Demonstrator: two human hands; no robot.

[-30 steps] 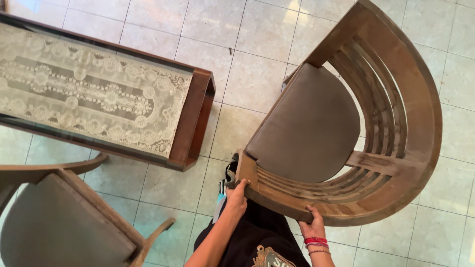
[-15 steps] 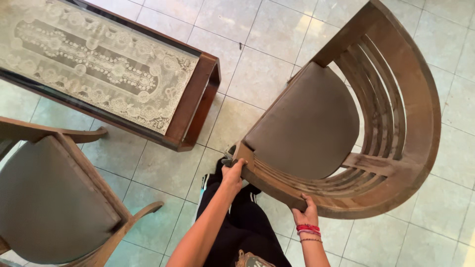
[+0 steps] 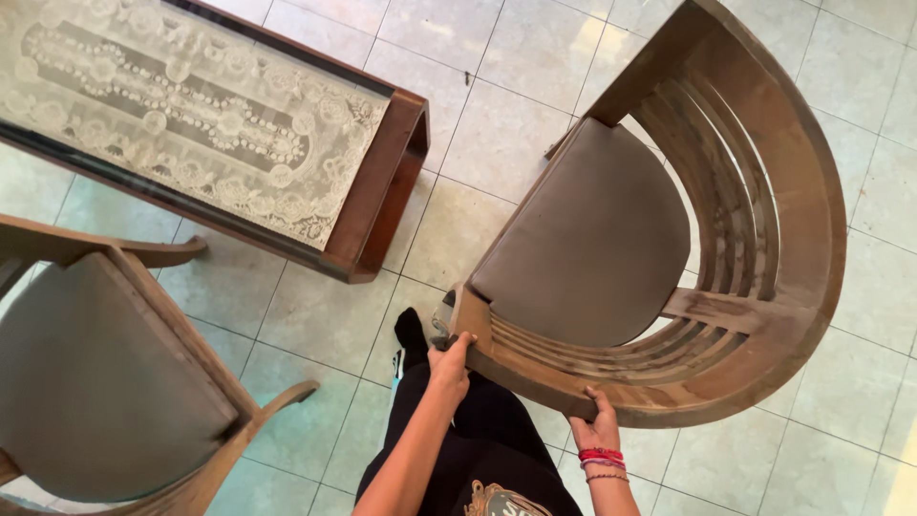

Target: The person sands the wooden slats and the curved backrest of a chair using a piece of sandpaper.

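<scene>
Compared with half a second back, both hands are sitting lower in the view and closer together along the chair's rail, while the second chair at the left is showing more of its seat. The round-backed wooden chair (image 3: pixel 659 258) is standing on the tiled floor (image 3: pixel 325 315) at the right of the view, its curved slatted back sweeping around a grey-brown seat cushion (image 3: pixel 592 239). The left hand (image 3: pixel 449 361) is curling its fingers over the front end of the near armrest, right where the rail meets the seat corner, so it is closed around the wood. The right hand (image 3: pixel 597 425) is gripping the lower edge of the curved back rail a little further along, fingers hooked over the top and thumb underneath; red and pale bracelets (image 3: pixel 600 461) are circling its wrist. The person's dark trousers and one black shoe (image 3: pixel 411 334) are showing just below the chair, the shoe resting on the floor beside the armrest end. Across an open stretch of tiles, a low wooden bench (image 3: pixel 373 191) with a glass top over a cream lace cloth (image 3: pixel 181 105) is lying at the upper left, well apart from the held chair. A second chair (image 3: pixel 105 382) of the same kind, with its own grey cushion, is filling the lower left corner, near the bench's long side.
</scene>
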